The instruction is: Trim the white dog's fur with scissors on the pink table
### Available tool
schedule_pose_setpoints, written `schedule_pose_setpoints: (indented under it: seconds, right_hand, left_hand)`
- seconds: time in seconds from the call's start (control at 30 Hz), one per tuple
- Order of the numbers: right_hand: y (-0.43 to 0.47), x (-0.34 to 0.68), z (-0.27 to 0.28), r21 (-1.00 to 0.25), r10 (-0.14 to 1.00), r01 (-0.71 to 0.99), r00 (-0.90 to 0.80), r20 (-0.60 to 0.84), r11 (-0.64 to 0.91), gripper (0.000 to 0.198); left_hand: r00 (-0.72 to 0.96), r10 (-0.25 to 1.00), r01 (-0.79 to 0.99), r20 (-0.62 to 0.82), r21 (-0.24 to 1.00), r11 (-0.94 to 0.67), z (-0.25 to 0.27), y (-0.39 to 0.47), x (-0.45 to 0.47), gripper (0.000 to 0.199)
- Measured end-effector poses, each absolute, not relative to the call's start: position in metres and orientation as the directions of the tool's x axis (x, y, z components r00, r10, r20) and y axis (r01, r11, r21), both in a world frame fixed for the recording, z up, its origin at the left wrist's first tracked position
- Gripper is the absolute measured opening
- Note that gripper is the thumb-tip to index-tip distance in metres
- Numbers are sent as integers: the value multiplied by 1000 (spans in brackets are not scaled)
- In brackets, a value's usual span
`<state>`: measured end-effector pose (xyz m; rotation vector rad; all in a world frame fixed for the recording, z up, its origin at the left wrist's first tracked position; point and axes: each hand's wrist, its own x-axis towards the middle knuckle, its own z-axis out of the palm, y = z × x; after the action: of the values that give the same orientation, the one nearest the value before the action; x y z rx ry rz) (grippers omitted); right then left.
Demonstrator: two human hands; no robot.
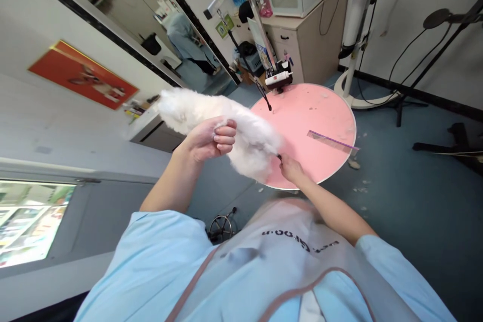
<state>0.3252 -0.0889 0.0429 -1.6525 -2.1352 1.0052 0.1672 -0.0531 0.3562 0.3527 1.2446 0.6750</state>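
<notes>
A fluffy white dog point(245, 123) stretches from the left onto the round pink table point(294, 115), its fur blurred in places. In front of its side, my left hand point(211, 139) is closed with the fingers curled in; a wisp of white shows at the fingers, but what they hold is hidden. Low by the dog's right end, my right hand point(291, 168) is closed around a small dark tool point(279, 157). Its tip meets the white fur, and too little of it shows to name its kind.
A comb with a purple spine point(334, 140) lies at the table's right edge. A metal grooming arm point(260, 15) with a hanging black strap point(260, 88) rises behind. A white stand point(354, 25) is at the right. Fur tufts point(353, 164) lie on the floor.
</notes>
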Motion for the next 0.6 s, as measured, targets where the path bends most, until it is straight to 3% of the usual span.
schedule_pose_setpoints:
  seconds: [0.07,0.23,0.4,0.53,0.6]
  right_hand:
    - [-87,328,40,-657,916,748,-325,-234,97,35]
    - [-75,329,39,-689,928,685,-370,-48,238,44]
    - [-71,341,28,-681,911,718,-365,-191,145,35]
    - [-63,344,29,-684,903,659,-431,0,314,41]
    - [-57,346,28,-676,904,665,-428,6,319,40]
  left_hand:
    - [150,638,-272,-755,589,761,357,-54,165,19]
    - [139,644,-274,-752,595,755,358,-54,167,22]
    - [123,628,-274,-768,582,765,357,-56,170,21]
    - [127,635,-284,-762,585,759,357,-59,172,21]
    - [123,637,-293,-761,585,756,357,-60,172,21]
